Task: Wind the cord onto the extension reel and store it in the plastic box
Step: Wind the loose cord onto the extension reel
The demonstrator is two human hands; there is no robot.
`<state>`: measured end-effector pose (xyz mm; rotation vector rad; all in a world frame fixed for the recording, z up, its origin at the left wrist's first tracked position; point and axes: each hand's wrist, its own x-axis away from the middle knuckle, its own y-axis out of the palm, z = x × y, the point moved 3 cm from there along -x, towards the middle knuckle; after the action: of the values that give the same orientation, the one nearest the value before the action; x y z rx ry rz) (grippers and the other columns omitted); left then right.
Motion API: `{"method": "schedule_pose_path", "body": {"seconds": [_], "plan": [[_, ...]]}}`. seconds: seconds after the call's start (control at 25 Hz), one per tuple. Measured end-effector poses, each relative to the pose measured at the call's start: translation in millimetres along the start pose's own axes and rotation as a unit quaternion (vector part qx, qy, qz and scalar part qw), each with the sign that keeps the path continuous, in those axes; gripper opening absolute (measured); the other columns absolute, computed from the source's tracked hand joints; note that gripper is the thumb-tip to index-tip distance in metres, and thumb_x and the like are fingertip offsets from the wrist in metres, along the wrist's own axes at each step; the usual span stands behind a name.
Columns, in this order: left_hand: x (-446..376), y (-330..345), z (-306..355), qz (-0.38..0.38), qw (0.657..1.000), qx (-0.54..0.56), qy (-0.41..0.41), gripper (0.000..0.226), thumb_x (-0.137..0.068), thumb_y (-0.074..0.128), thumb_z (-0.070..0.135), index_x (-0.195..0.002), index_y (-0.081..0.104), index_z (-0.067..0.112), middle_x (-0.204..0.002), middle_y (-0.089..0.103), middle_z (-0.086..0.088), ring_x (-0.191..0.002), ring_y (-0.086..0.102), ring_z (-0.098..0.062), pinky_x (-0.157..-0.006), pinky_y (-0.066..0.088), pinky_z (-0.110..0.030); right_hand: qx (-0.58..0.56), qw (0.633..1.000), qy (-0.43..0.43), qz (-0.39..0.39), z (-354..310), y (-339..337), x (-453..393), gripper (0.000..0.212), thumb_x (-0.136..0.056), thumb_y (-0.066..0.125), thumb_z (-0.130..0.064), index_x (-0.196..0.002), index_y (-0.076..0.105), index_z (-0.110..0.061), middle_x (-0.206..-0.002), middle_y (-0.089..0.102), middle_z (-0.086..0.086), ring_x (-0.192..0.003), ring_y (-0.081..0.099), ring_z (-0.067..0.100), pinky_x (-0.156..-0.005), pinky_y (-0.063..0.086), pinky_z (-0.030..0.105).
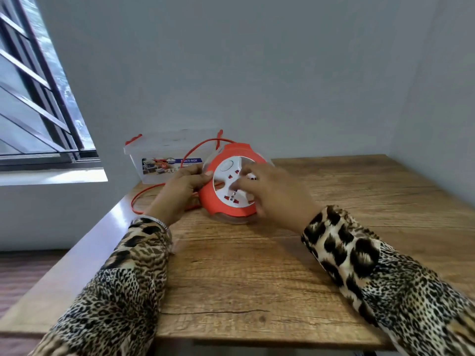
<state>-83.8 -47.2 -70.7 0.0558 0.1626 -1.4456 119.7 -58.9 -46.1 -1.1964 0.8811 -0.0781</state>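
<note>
You are in the middle of the winding, by the look of it, with most of the storing still ahead. The extension reel (232, 182), orange-rimmed with a white socket face, sits tilted on the wooden table (257, 265), its face turned toward you. Your left hand (183, 187) is curled at the reel's left edge, fingers closed around the orange cord (144, 195) where it meets the rim, so it seems to be feeding the cord in. Your right hand (267, 190) lies over the white face with fingers spread and bent onto it; it is blurred, so I cannot tell whether it pinches a knob or merely presses the face to turn it. A good deal of cord is not yet wound: one loop lies on the table to the left of the reel and another arcs up behind it toward the box. The clear plastic box (164, 160), with orange latches and its lid on, stands just behind the reel against the wall. It has yet to be opened, and the reel is not yet in it.
</note>
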Motion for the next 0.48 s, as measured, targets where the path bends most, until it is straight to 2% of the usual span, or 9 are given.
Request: {"method": "schedule_pose_path", "body": {"seconds": [0.08, 0.2, 0.32, 0.48], "plan": [[-1, -9, 1, -0.018, 1.0, -0.004, -0.007, 0.021, -0.096, 0.054, 0.017, -0.111, 0.069, 0.018, -0.102, 0.076, -0.002, -0.089, 0.071, -0.016, -0.068, 0.059, -0.029, 0.058, 0.997, -0.026, -0.045, -11, 5, -16, 0.046, -0.082, 0.06, -0.017, -0.125, 0.055, -0.034, -0.125, 0.05, 0.009, -0.103, 0.053, 0.029, -0.075, 0.041, 0.038], [-3, -18, 0, -0.047, 0.999, -0.004, -0.011, 0.026, -0.094, 0.055, 0.011, -0.116, 0.067, 0.018, -0.111, 0.073, -0.006, -0.099, 0.069, -0.022, -0.079, 0.059, -0.037, 0.128, 0.991, -0.013, -0.028, -19, 11, -31, 0.041, -0.093, 0.047, -0.026, -0.132, 0.046, -0.038, -0.128, 0.043, 0.014, -0.107, 0.052, 0.031, -0.073, 0.038, 0.038], [-2, -20, 3, -0.063, 0.998, -0.015, -0.011, 0.027, -0.093, 0.056, 0.008, -0.11, 0.069, 0.024, -0.106, 0.075, -0.001, -0.092, 0.071, -0.016, -0.07, 0.06, -0.031, 0.159, 0.987, 0.011, -0.032, -22, 16, -32, 0.044, -0.097, 0.04, -0.027, -0.138, 0.038, -0.042, -0.126, 0.044, 0.017, -0.104, 0.052, 0.032, -0.077, 0.041, 0.041], [-5, -20, 6, -0.072, 0.997, -0.018, 0.008, 0.034, -0.092, 0.055, 0.002, -0.12, 0.064, 0.019, -0.107, 0.074, 0.0, -0.094, 0.071, -0.015, -0.068, 0.06, -0.032, 0.149, 0.987, 0.019, -0.062, -19, 19, -30, 0.049, -0.099, 0.036, -0.028, -0.143, 0.025, -0.045, -0.133, 0.041, 0.022, -0.107, 0.053, 0.035, -0.075, 0.041, 0.043]]}}
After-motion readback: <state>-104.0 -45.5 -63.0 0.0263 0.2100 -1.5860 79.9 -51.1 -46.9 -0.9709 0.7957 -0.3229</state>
